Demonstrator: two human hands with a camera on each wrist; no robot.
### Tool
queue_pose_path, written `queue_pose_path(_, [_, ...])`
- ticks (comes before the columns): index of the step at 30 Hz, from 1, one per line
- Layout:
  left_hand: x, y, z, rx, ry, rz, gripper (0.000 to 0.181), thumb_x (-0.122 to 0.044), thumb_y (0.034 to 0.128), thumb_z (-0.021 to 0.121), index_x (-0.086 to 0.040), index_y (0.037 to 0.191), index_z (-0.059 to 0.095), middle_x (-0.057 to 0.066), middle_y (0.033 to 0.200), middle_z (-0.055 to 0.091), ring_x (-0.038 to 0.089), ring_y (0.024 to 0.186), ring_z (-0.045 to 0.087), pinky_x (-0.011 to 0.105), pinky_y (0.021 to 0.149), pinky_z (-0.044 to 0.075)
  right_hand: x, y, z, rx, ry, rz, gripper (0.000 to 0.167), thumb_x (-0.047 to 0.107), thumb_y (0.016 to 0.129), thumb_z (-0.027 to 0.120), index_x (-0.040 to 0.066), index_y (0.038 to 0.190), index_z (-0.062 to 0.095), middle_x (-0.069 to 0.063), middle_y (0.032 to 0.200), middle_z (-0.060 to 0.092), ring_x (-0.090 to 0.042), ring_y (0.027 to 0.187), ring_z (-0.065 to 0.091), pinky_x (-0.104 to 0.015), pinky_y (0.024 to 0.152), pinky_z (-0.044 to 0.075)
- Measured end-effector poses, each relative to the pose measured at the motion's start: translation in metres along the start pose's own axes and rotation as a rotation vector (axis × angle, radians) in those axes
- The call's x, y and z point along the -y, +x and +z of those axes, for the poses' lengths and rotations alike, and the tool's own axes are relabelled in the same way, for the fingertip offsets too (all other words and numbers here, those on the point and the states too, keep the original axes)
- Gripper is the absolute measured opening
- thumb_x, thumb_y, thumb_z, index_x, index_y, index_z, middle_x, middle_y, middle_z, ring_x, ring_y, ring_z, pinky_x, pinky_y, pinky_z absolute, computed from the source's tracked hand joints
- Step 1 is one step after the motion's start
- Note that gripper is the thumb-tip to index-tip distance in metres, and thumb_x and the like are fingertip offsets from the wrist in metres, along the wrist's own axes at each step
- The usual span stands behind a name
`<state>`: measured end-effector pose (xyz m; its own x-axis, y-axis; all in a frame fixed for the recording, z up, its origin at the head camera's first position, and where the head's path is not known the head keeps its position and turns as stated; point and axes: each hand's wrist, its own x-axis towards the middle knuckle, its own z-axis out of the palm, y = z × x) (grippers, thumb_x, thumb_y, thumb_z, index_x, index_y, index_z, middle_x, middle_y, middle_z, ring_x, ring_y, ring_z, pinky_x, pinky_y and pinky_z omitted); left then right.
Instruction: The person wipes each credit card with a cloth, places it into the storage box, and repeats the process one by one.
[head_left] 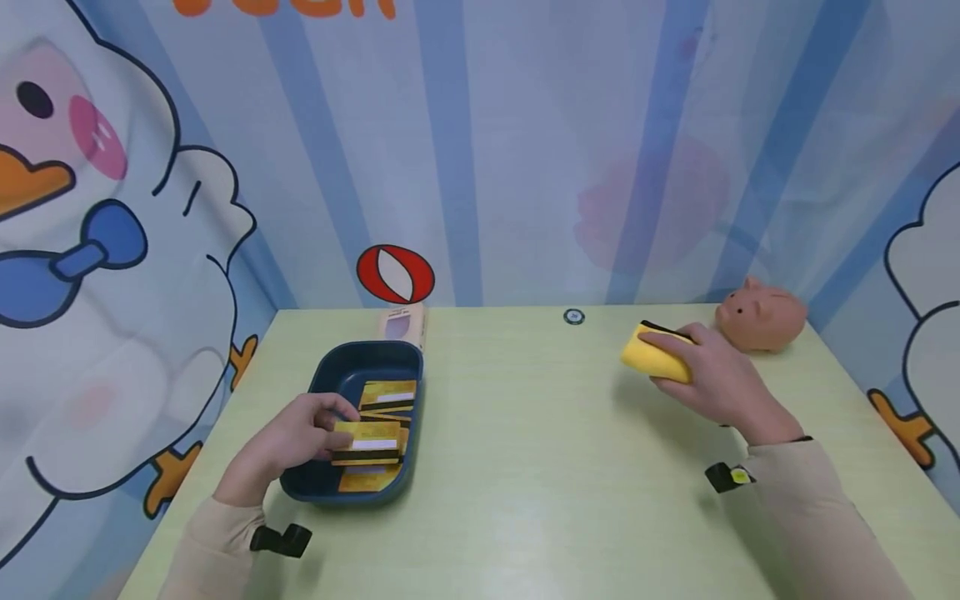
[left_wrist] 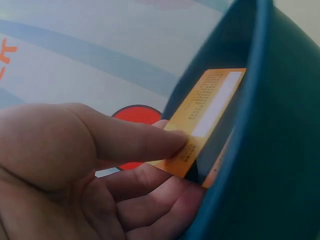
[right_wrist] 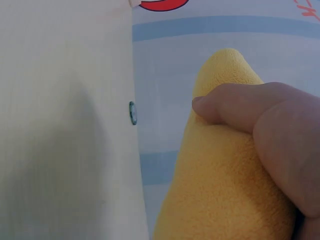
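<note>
At the dark blue basin (head_left: 315, 486) on the left, my left hand (head_left: 300, 437) pinches a gold bank card (head_left: 367, 432) between thumb and fingers. The left wrist view shows the thumb (left_wrist: 150, 142) lying across one end of this card (left_wrist: 207, 102), which has a white strip and a black stripe. More gold cards (head_left: 388, 392) lie beneath and behind it in the basin. Above the right side of the table, my right hand (head_left: 712, 375) grips a soft, fuzzy yellow fabric item (right_wrist: 225, 170) with a black edge. Its exact kind is unclear.
A pink piggy bank (head_left: 761, 315) stands at the back right corner of the table (head_left: 517, 467). Near the back edge lies a small round dark-rimmed disc (head_left: 573, 317). Behind the basin is a pale pink box (head_left: 405, 323). A printed cloth backdrop (head_left: 517, 150) rises behind the table.
</note>
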<state>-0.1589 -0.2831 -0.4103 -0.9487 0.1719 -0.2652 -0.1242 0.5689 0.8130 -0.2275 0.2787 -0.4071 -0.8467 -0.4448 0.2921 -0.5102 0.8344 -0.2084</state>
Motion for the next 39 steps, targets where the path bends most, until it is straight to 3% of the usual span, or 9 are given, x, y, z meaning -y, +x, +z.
queue_pose_path(9, [0.001, 0.005, 0.010, 0.074, 0.074, -0.016, 0.019, 0.007, 0.0910, 0.072, 0.001, 0.108, 0.066, 0.010, 0.087, 0.062, 0.022, 0.078, 0.065, 0.039, 0.069, 0.063, -0.018, -0.003, 0.014, 0.149, 0.066, 0.154, 0.064, 0.031, 0.095, 0.077, 0.020, 0.154, 0.054, -0.024, 0.121, 0.060, -0.030, 0.090, 0.058, -0.044, 0.067, 0.050])
queue_pose_path(15, [-0.002, 0.004, 0.017, 0.078, 0.273, -0.005, 0.013, 0.002, 0.0919, 0.075, 0.000, 0.104, 0.069, 0.005, 0.088, 0.067, 0.019, 0.074, 0.063, 0.035, 0.068, 0.059, -0.029, -0.007, 0.030, 0.238, 0.084, 0.218, 0.068, 0.034, 0.095, 0.077, 0.018, 0.156, 0.051, -0.026, 0.125, 0.059, -0.033, 0.096, 0.059, -0.041, 0.063, 0.049])
queue_pose_path(19, [-0.009, 0.001, 0.021, 0.049, 0.423, -0.037, 0.014, -0.007, 0.0919, 0.078, -0.002, 0.103, 0.073, 0.005, 0.092, 0.070, 0.019, 0.078, 0.062, 0.037, 0.073, 0.057, -0.032, -0.012, 0.036, 0.270, 0.068, 0.242, 0.070, 0.038, 0.095, 0.076, 0.016, 0.156, 0.050, -0.028, 0.124, 0.058, -0.037, 0.098, 0.059, -0.042, 0.062, 0.049])
queue_pose_path(25, [-0.015, -0.003, 0.023, 0.063, 0.491, -0.038, 0.015, -0.011, 0.0928, 0.079, -0.003, 0.104, 0.074, 0.008, 0.099, 0.073, 0.021, 0.087, 0.066, 0.044, 0.080, 0.059, -0.023, -0.015, 0.035, 0.297, 0.054, 0.297, 0.076, 0.047, 0.096, 0.072, 0.014, 0.158, 0.045, -0.032, 0.124, 0.055, -0.039, 0.093, 0.057, -0.041, 0.057, 0.047])
queue_pose_path(32, [-0.022, -0.006, 0.021, 0.065, 0.528, -0.040, 0.012, -0.013, 0.0941, 0.078, -0.005, 0.102, 0.073, 0.009, 0.101, 0.074, 0.024, 0.092, 0.068, 0.047, 0.081, 0.059, -0.004, -0.014, 0.028, 0.384, 0.071, 0.372, 0.091, 0.063, 0.096, 0.065, 0.008, 0.161, 0.034, -0.037, 0.122, 0.051, -0.034, 0.082, 0.057, -0.040, 0.057, 0.046])
queue_pose_path(39, [-0.035, -0.009, 0.018, 0.034, 0.562, 0.010, 0.025, -0.020, 0.0955, 0.077, -0.001, 0.111, 0.073, 0.011, 0.104, 0.072, 0.025, 0.092, 0.065, 0.046, 0.081, 0.059, 0.014, -0.018, 0.026, 0.439, 0.108, 0.407, 0.097, 0.064, 0.095, 0.065, 0.003, 0.161, 0.031, -0.037, 0.120, 0.049, -0.030, 0.079, 0.057, -0.040, 0.063, 0.047])
